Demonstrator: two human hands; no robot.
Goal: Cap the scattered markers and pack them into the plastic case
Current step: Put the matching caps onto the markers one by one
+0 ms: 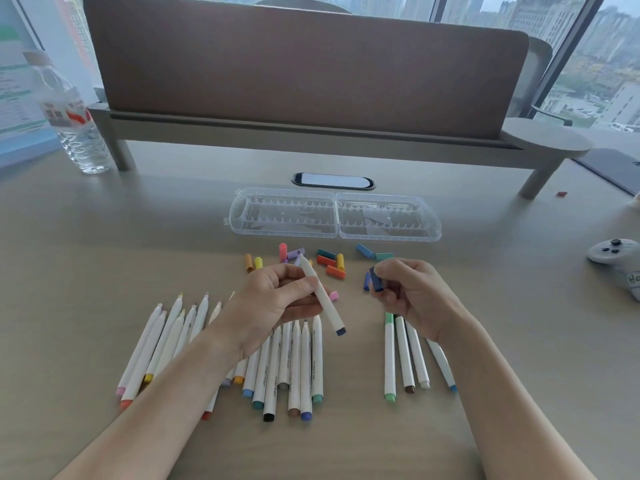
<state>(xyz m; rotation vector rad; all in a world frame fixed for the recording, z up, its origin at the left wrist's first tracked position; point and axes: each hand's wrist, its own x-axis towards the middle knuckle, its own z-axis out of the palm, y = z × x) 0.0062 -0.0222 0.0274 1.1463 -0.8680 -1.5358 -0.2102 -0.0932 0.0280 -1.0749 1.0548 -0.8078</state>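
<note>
gripping a white marker (323, 299) above the uncapped markers (291, 368), the left hand (273, 303) curls round it; the right hand (410, 292), just beside, pinches a dark blue cap (376, 279). beyond both hands lie loose caps (330, 261) and the open plastic case (334, 214).

Left hand (277, 299) gripping a white marker (323, 299) slantwise above the desk (104, 244), dark blue end plug toward the wearer, far end pointing at the caps. Right hand (412, 292) pinching a dark blue cap (376, 279) at the fingertips, apart from the marker.

Loose caps (330, 261) scattered between the hands and the clear plastic case (335, 214): orange, yellow, pink, lilac, teal, red, blue. Case lying open flat, both halves showing scalloped ridges.

Uncapped markers (294, 368) in a loose fan under the left forearm. Four more markers (405, 355) side by side below the right hand.

Water bottle (69, 112) far left; grey controller (616, 252) at right edge.
</note>
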